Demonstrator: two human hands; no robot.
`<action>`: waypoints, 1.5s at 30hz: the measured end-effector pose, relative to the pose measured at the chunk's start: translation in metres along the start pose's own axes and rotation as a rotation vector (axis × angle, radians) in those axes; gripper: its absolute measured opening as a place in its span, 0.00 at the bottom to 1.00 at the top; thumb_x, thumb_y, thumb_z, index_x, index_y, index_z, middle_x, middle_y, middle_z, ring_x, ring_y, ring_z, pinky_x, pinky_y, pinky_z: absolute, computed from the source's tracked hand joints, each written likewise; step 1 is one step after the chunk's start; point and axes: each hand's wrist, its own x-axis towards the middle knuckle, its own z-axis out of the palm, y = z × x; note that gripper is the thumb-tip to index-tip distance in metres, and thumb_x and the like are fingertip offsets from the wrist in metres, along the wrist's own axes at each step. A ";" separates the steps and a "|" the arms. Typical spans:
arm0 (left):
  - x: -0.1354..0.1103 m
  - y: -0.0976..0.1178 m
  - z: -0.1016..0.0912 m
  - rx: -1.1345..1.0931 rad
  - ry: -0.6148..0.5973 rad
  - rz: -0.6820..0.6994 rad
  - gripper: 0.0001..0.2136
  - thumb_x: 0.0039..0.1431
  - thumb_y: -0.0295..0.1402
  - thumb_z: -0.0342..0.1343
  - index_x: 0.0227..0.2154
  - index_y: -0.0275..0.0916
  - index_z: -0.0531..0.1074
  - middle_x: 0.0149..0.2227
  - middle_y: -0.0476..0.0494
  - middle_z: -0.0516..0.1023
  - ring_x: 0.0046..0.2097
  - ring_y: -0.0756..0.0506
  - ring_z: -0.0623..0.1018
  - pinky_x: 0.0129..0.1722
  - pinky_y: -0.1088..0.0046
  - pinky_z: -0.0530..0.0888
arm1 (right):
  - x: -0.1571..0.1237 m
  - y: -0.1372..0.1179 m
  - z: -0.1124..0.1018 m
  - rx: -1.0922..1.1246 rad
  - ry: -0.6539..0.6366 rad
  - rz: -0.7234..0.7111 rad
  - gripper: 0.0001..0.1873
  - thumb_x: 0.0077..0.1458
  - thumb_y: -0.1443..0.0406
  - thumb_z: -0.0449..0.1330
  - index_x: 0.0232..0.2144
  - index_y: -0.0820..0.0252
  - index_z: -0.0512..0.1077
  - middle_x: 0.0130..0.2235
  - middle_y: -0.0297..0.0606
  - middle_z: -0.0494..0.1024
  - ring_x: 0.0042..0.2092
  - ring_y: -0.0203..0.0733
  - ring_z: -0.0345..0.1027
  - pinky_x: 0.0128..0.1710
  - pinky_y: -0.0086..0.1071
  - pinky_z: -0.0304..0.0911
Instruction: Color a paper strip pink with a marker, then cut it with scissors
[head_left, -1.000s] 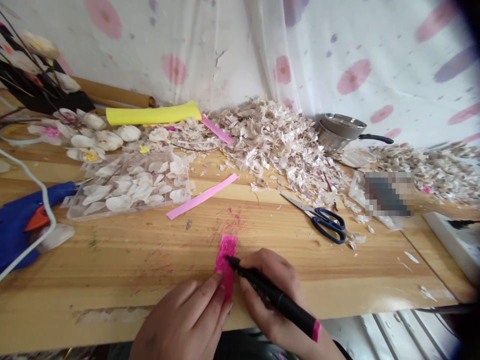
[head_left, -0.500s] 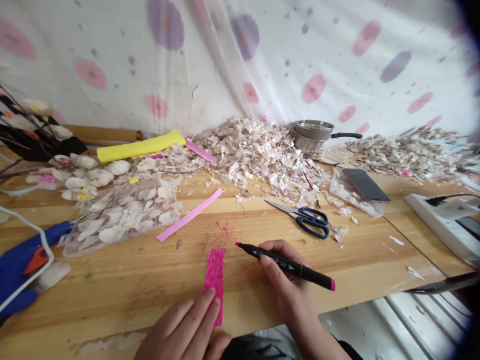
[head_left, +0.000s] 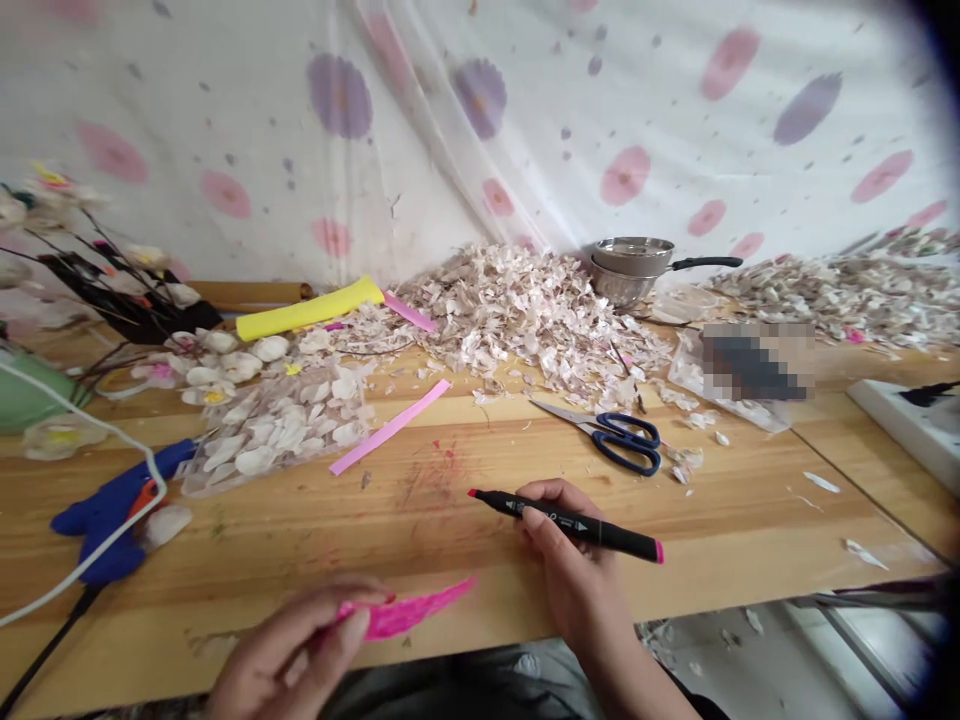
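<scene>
The left hand (head_left: 296, 650) has lifted the magenta strip (head_left: 401, 613) off the worktop (head_left: 300, 540) and drawn it leftward. The strip now hangs curved in the air near the front edge, pinched between thumb and fingers (head_left: 352, 625), and no longer touches the marker (head_left: 577, 529).

Farther back at the left lies a blue glue gun (head_left: 112, 512), beside a clear tray (head_left: 196, 485) heaped with pale petals. Right of that are a pale pink strip (head_left: 390, 427), a yellow roll (head_left: 300, 310) and a large petal heap (head_left: 517, 320), with red-pink stains on the wood in front.

Next come the scissors (head_left: 622, 442), lying open near the heap. The right hand (head_left: 574, 580) hovers nearer the camera, its fingers (head_left: 534, 518) curled narrowly around the marker, tip pointing left. A steel pot (head_left: 626, 272) stands behind.
</scene>
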 end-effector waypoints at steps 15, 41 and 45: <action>0.016 -0.006 0.003 0.692 -0.351 0.651 0.14 0.65 0.28 0.48 0.46 0.40 0.76 0.47 0.46 0.81 0.45 0.46 0.79 0.46 0.71 0.74 | -0.003 -0.004 -0.002 0.028 -0.022 0.065 0.10 0.55 0.56 0.66 0.34 0.55 0.75 0.29 0.34 0.73 0.28 0.37 0.62 0.27 0.28 0.57; -0.007 -0.004 0.020 0.668 -0.213 0.585 0.15 0.69 0.29 0.46 0.37 0.34 0.80 0.34 0.44 0.83 0.35 0.46 0.78 0.40 0.69 0.70 | -0.038 -0.010 0.026 -0.864 -0.088 -0.702 0.10 0.50 0.72 0.55 0.36 0.58 0.71 0.26 0.36 0.78 0.27 0.40 0.75 0.28 0.31 0.72; -0.009 -0.006 0.020 0.674 -0.223 0.613 0.17 0.70 0.29 0.44 0.36 0.35 0.80 0.35 0.45 0.84 0.35 0.47 0.78 0.40 0.69 0.71 | -0.041 -0.013 0.027 -0.856 -0.109 -0.763 0.09 0.49 0.74 0.57 0.34 0.59 0.70 0.24 0.34 0.77 0.24 0.38 0.73 0.25 0.29 0.71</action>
